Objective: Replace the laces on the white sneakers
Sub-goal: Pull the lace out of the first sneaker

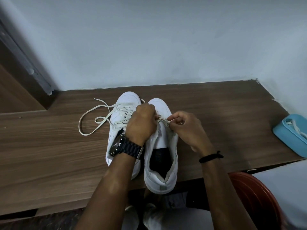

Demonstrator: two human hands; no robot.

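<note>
Two white sneakers stand side by side on a wooden table, toes toward the wall. The left sneaker point(116, 123) still carries a cream lace point(93, 117) whose loose ends loop out onto the table at its left. The right sneaker point(162, 156) has its heel over the table's front edge. My left hand point(141, 122), with a black watch on its wrist, is curled over the right sneaker's eyelets and hides them. My right hand point(184, 128) pinches a short stretch of lace point(163, 121) running between the two hands above the tongue.
A light blue tray point(287, 138) holding another white lace sits at the table's right edge. A red-brown plastic stool point(255, 196) stands low at the right. The wall runs close behind the shoes, and a dark door frame point(25, 67) is at the left.
</note>
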